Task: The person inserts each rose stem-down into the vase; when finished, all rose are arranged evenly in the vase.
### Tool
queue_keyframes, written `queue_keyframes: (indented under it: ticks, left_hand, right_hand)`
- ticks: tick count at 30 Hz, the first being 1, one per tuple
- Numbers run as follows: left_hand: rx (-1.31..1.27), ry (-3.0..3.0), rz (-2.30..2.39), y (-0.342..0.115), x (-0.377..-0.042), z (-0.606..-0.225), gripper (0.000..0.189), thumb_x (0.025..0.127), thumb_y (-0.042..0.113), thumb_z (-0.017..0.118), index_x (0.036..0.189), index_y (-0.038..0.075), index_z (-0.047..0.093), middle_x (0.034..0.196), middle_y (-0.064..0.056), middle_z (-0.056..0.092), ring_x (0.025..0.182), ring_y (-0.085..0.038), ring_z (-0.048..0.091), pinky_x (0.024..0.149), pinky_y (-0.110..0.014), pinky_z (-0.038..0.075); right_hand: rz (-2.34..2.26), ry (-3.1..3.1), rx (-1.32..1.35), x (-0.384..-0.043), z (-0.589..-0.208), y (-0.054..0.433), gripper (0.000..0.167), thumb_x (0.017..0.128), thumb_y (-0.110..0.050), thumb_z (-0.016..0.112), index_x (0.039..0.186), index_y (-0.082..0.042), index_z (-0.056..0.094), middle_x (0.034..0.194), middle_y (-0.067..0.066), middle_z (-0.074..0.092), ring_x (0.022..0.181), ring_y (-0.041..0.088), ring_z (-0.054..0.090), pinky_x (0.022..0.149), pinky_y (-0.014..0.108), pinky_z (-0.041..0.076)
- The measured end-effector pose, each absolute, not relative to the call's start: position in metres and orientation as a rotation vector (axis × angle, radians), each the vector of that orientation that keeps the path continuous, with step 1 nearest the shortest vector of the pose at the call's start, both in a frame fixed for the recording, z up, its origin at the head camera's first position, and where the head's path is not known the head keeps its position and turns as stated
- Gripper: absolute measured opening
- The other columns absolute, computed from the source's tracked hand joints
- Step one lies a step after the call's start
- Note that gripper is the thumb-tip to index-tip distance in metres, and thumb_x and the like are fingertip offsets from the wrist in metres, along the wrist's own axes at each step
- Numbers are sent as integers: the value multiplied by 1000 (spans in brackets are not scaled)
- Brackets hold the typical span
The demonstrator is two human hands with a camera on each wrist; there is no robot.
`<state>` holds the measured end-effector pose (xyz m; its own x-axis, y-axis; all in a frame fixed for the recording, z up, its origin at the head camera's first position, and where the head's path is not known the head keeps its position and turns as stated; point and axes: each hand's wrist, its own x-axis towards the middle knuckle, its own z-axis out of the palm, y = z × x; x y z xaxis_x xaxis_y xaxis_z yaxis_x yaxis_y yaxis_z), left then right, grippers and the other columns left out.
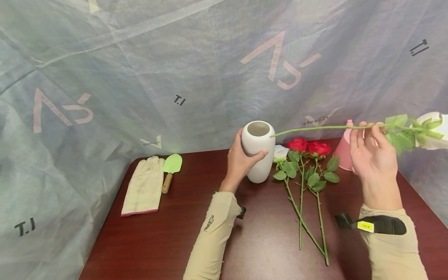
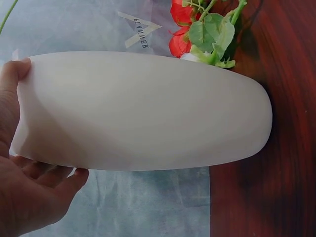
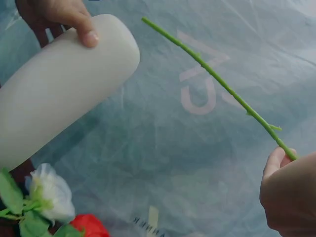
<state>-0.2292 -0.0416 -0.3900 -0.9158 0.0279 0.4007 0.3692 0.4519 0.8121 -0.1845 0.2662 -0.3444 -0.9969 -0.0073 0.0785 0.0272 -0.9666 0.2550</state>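
A tall white vase (image 1: 259,163) stands upright near the back of the table, its round mouth facing up. My left hand (image 1: 240,159) grips it near the top, with the thumb across the front. My right hand (image 1: 373,153), palm turned up, pinches the green stem of a white rose (image 1: 325,127). This rose lies nearly level, its bloom at the right edge of the head view and the bare stem end pointing left. In the right wrist view the stem tip (image 3: 144,19) is apart from the vase's rim.
Two red roses (image 1: 319,147) and another white rose (image 1: 281,152) lie on the table (image 1: 259,241), right of the vase. Behind my right hand is a pink cone-shaped container (image 1: 343,153). At left lie cream gloves (image 1: 143,186) and a green trowel (image 1: 172,163). Grey sheeting (image 1: 196,77) hangs behind.
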Motion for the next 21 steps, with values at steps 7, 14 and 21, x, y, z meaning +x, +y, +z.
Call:
queue_keyframes:
  ticks: [7,14,21]
  left_hand:
    - [-344,-2383,-1447,-42,-229,-391,89,69,42,79,143,25,33,123,4,53,102,-13,55,79,-35,48]
    - [-328,-2368,-1455,-41,-229,-391,89,68,40,80,142,23,34,123,4,54,102,-12,55,79,-34,48]
    - [-321,-2371,-1458,-40,-229,-391,89,68,39,81,142,24,34,123,5,54,102,-11,55,79,-33,48]
  right_hand:
    - [-3173,-260,-75,-200,-322,252,14,90,9,49,80,5,57,82,21,56,86,36,56,89,40,41]
    - [-3155,-145,-106,-209,-315,241,14,90,9,49,81,5,59,78,20,58,83,34,56,84,40,44]
    - [-3144,-91,-107,-215,-310,234,15,89,10,51,81,2,60,77,19,60,83,33,57,88,38,41]
